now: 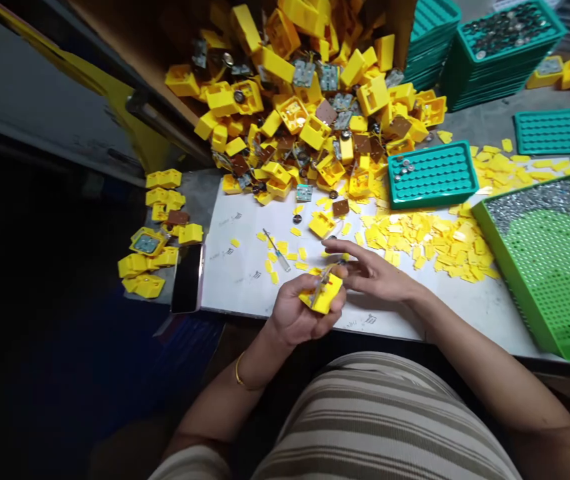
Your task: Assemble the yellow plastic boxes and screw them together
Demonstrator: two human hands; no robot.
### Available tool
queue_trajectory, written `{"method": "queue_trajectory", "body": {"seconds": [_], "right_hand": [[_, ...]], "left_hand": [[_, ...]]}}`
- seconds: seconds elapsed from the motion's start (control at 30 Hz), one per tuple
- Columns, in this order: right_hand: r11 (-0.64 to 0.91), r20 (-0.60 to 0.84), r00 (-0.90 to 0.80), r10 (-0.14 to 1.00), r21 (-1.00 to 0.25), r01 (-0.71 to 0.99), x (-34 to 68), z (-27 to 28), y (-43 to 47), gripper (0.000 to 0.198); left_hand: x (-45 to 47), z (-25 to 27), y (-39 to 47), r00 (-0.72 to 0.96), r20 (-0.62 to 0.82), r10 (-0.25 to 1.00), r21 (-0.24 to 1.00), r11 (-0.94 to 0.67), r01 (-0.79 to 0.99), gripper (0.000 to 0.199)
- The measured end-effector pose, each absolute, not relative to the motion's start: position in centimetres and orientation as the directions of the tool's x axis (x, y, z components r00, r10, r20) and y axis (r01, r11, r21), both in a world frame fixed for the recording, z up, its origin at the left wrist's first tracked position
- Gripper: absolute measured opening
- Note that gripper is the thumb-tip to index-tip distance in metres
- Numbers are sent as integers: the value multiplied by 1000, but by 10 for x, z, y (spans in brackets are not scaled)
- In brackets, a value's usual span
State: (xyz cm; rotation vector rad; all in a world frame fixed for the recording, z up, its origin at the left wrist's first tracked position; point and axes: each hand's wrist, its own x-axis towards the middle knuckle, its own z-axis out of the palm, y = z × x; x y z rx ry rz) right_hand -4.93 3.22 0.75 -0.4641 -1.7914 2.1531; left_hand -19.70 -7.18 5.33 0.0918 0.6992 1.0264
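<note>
My left hand (292,310) is wrapped around a small yellow plastic housing (325,297), held over the front of the white work surface. Inside the housing some small parts show, too fine to name. Just to its right is my right hand (377,275), fingers spread and the index finger stretched out. Small dark bits show near its fingertips, and I cannot make out whether it touches them. Beyond the hands lies another yellow housing (321,225) beside a brown square piece (341,208). A screwdriver (277,251) with a clear handle lies to the left among small yellow pieces.
A heap of yellow housings (315,130) fills the back. At right are loose yellow pieces (425,243), a teal tray (432,173) and a green basket (545,267) holding small metal parts (535,200). A phone (187,279) and more housings (139,265) lie left.
</note>
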Motion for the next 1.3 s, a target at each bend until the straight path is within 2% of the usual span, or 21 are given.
{"method": "queue_trajectory", "body": {"seconds": [0.1,0.17,0.23,0.3,0.37,0.43,0.47,0.6,0.67,0.77,0.87,1.03,1.13,1.23,1.3], "right_hand": [[-220,-91,-898,431,-976,-6,-24,8,26,31],[-263,-154,-890,430,-964,40,-6,8,22,30],[-312,-246,-850,466,-945,102,14,8,19,33],[-314,-306,-781,544,-938,148,35,6,16,36],[-170,-264,-695,669,-964,203,56,5,14,34],[15,-200,-631,749,-948,318,74,5,14,30],[57,-212,-617,758,-921,386,82,5,15,30],[28,-391,-513,764,-775,632,98,9,16,27],[64,-360,-421,833,-693,718,100,10,13,23],[156,-190,-391,900,-697,700,100,8,6,23],[260,-90,-445,891,-703,662,99,3,-1,20],[308,-130,-445,886,-551,775,97,-1,-6,20],[333,-121,-449,885,-508,794,95,0,-9,22],[324,-109,-438,892,-522,789,94,1,-8,22],[270,-101,-415,904,-616,740,94,4,-7,20]], "left_hand": [[-181,51,-69,465,-492,736,382,663,-644,29],[-174,49,-65,490,-549,677,441,733,-518,31],[-168,46,-60,428,-620,657,555,753,-353,33],[-163,42,-55,301,-656,692,665,718,-204,31],[-158,37,-51,193,-644,740,727,671,-147,32],[-152,33,-47,141,-636,759,739,652,-169,37],[-149,31,-45,126,-641,757,735,652,-185,40],[-137,30,-43,45,-670,741,726,667,-168,49],[-133,32,-43,-2,-679,734,721,668,-184,52],[-129,34,-43,-27,-672,740,720,645,-257,48],[-129,34,-43,-25,-652,758,737,625,-259,45],[-129,33,-45,-76,-602,795,795,587,-154,56],[-130,33,-48,-61,-607,792,776,574,-260,58],[-130,30,-52,18,-644,765,686,587,-431,54],[-130,27,-55,73,-660,748,626,601,-497,46]]}}
